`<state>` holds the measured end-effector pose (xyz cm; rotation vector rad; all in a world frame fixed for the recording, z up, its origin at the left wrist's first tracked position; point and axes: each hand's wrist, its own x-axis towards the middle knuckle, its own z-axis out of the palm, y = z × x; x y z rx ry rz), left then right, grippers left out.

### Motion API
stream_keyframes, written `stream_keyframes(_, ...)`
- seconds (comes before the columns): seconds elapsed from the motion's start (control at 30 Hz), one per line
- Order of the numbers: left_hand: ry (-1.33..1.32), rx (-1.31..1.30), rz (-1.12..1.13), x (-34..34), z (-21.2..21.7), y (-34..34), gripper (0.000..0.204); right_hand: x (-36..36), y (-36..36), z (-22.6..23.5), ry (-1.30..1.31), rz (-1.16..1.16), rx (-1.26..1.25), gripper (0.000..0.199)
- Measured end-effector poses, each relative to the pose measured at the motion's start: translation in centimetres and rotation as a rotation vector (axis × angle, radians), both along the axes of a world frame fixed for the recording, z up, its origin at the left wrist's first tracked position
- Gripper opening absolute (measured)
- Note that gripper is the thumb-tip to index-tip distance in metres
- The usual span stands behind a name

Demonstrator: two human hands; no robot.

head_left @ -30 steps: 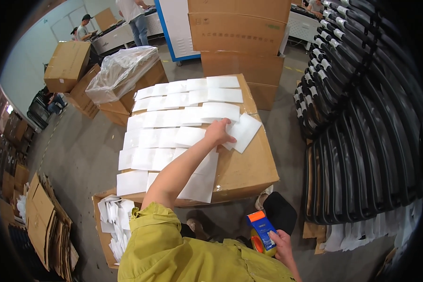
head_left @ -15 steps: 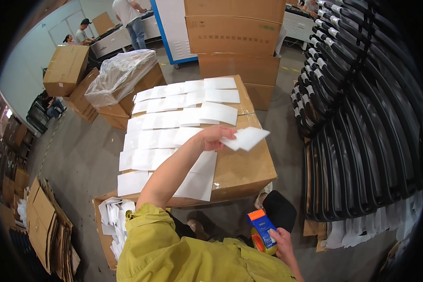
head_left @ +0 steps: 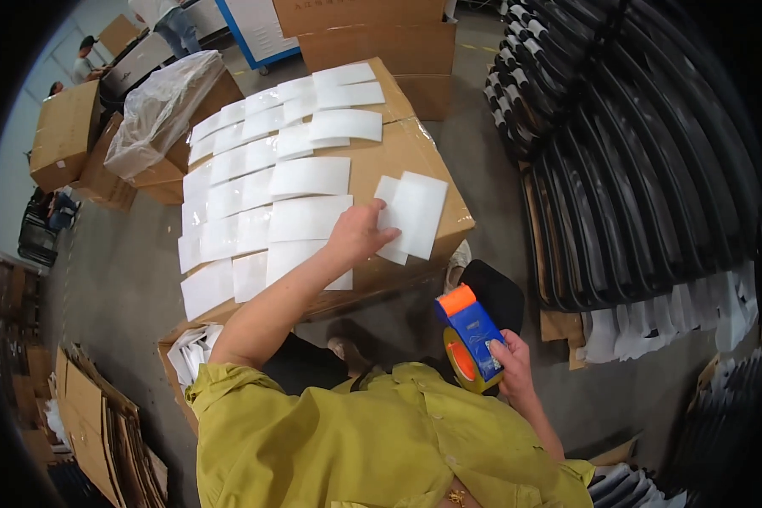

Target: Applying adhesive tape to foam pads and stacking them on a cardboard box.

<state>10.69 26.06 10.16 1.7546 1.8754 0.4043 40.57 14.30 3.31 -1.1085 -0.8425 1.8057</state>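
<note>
At the bottom of the frame the person's yellow-green shirt (head_left: 372, 440) fills the foreground. Just right of it, in the lower right centre, the right hand (head_left: 510, 366) is wrapped around a blue and orange tape dispenser (head_left: 468, 339), fingers closed on its handle, with the roll of tape showing at its lower edge. The dispenser is held off the floor, below the near edge of the big box and apart from it.

The left arm reaches up from the shirt to the middle of the frame, where the left hand (head_left: 360, 234) pinches a small stack of white sheets (head_left: 412, 215) between thumb and fingers. The stack sits at the near right corner of the large cardboard box (head_left: 415, 152), partly overhanging its edge; whether it rests on the box or is lifted just above it cannot be told.

The top of that box is covered with rows of white sheets (head_left: 262, 169) laid out overlapping, running from centre left up to the top centre. At the lower left of the box, a smaller open carton (head_left: 186, 351) on the floor holds more white paper.

On the right side, curved black panels (head_left: 635, 152) lean in a long row. In the upper left stand more cardboard boxes (head_left: 59, 135), one topped with a clear plastic bag (head_left: 157, 106), and other people work at the far top left edge.
</note>
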Motion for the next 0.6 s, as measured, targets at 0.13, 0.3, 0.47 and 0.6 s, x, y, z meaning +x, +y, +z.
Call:
stream_keyframes(0.13, -0.023, 0.146, 0.103, 1.1, -2.7, -0.4, 0.046, -0.4, -0.1, 0.7, 0.030, -0.017, 0.020, 0.015)
stream_keyframes(0.3, 0.132, 0.396, 0.067, 3.9, 2.0, -5.2, 0.042, 1.7, -0.8, 4.1, 0.121, -0.254, 0.179, 0.028)
stream_keyframes(0.47, -1.170, -0.819, -0.133, 10.6, -3.2, -11.7, 0.027, -0.8, 0.9, 12.2, 0.177, -0.169, 0.618, 0.057)
stream_keyframes(0.6, -1.956, -0.876, -0.172, 16.9, -9.2, -11.0, 0.028, -7.6, 1.8, 14.4, 0.159, 0.168, 0.613, 0.047)
